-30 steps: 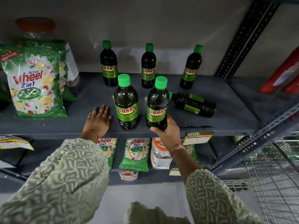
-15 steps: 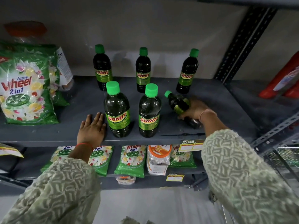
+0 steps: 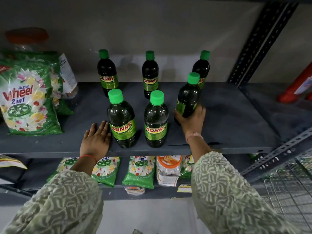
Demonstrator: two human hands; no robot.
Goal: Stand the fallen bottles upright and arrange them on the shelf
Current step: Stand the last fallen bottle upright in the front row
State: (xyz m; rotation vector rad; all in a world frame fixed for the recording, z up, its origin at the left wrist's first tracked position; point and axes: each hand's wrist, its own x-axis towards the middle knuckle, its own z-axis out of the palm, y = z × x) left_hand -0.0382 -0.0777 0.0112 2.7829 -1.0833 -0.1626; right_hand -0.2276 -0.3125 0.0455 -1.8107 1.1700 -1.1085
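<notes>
Dark green Sunny bottles with green caps stand on the grey shelf (image 3: 228, 119). Three stand in a back row: left (image 3: 106, 73), middle (image 3: 150, 75) and right (image 3: 202, 68). Two stand in front: front left (image 3: 121, 120) and front middle (image 3: 156, 120). My right hand (image 3: 191, 119) grips the lower part of another bottle (image 3: 188, 97), which is nearly upright and leans slightly right, its base hidden behind my fingers. My left hand (image 3: 96, 139) lies flat on the shelf's front edge, fingers apart, just left of the front left bottle.
Wheel detergent bags (image 3: 25, 98) and a clear jar stand at the shelf's left end. More bags (image 3: 139, 171) and a jar (image 3: 168, 169) lie on the lower shelf. A red object (image 3: 297, 88) sits far right. A wire basket (image 3: 290, 191) is at lower right.
My right hand left the front middle bottle, reached to the fallen bottle on the right, took hold of it and raised it nearly upright. My left hand stayed flat on the shelf.
</notes>
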